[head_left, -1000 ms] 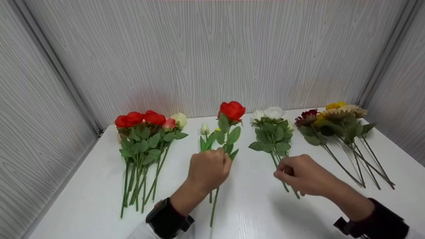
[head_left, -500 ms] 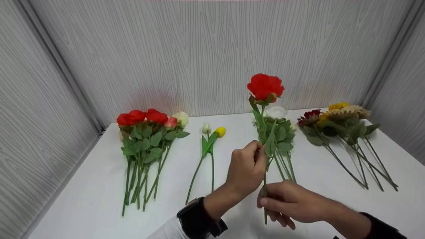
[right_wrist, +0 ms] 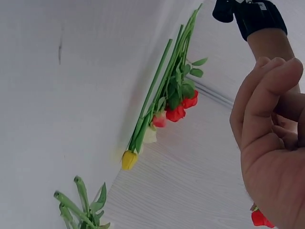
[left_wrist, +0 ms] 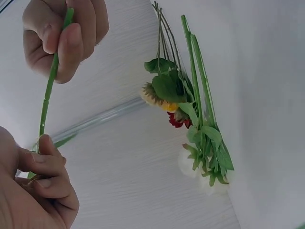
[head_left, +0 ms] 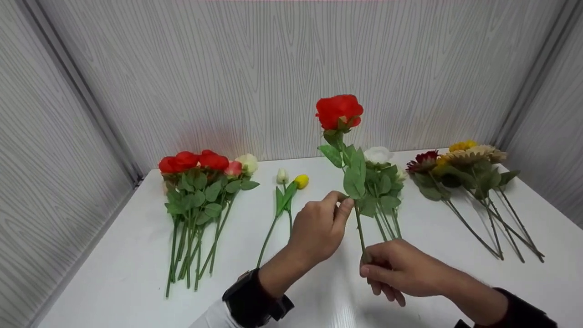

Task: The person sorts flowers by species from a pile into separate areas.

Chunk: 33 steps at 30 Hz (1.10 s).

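A bunch of red roses (head_left: 196, 182), 2 tulips (head_left: 291, 182), white flowers (head_left: 380, 157) and sunflowers (head_left: 464, 155) are laid out on the white desk (head_left: 114, 273). Above it, a red rose (head_left: 339, 110) with green leaves is held upright, its stem pinched low by the right hand (head_left: 396, 271) and higher up by the left hand (head_left: 319, 228).

Two bare hands are seen, the left hand (head_left: 319, 228) banded at the wrist by a chunky black strap-mounted device (head_left: 253, 298) over a white sleeve cuff (head_left: 214, 319); the right hand (head_left: 401, 271) is backed by a black wrist mount (head_left: 524, 312).
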Each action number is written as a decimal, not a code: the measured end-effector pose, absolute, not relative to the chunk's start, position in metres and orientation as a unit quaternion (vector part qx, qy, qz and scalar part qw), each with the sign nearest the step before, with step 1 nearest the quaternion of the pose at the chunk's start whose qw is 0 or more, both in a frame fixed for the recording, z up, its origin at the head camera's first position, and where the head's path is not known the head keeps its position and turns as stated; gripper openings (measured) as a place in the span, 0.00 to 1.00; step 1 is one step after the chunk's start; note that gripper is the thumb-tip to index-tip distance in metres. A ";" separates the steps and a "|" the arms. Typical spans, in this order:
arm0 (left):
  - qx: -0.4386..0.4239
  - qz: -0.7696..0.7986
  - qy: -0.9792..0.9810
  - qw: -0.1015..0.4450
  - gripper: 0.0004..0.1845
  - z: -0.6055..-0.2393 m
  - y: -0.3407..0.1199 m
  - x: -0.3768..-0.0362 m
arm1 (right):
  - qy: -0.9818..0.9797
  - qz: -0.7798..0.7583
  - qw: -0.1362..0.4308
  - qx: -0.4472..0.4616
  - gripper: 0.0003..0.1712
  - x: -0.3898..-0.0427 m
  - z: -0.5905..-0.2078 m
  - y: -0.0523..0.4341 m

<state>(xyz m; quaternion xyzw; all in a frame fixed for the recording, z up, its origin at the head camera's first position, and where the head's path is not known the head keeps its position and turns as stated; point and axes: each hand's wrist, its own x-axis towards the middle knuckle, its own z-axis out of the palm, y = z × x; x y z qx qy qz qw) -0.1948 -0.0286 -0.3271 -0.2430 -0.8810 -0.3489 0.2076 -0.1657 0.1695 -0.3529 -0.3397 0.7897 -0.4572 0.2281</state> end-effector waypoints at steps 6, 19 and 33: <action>-0.214 -0.274 -0.905 0.245 0.15 -0.331 -0.070 -0.198 | 0.838 -0.427 0.172 -0.293 0.14 -0.178 -0.351 0.181; -0.061 -0.184 -0.936 0.294 0.14 -0.337 -0.195 -0.208 | 0.922 -0.325 0.095 -0.189 0.12 -0.214 -0.364 0.211; 0.037 -0.096 -0.986 -0.134 0.15 -0.359 -0.314 -0.215 | 0.963 -0.212 0.089 -0.142 0.23 -0.240 -0.377 0.249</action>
